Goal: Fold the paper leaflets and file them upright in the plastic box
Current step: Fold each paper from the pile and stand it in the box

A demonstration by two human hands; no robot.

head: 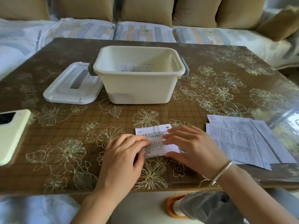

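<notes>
Leaflet: laid flat on the tabletop near its front edge, printed side up, partly covered by both hands.
Left hand: placed on the leaflet's left part. Fingers are bent and the tips are pressed onto the paper. Nothing is gripped.
Right hand: spread flat over the leaflet's right part, fingers straight, thumb laid along the near edge. Nothing is gripped.
Plastic box: set mid-tabletop, beyond the leaflet and well apart from it, top uncovered.
Filed leaflets: seen inside the box, lower part hidden by the near rim. Upright or leaning cannot be told.
Lid: laid flat just left of the box.
Unfolded stack: overlapped sheets spread flat, just right of the right hand.
Phone: laid at the tabletop's left edge.
Bracelet: worn on the right wrist.
</notes>
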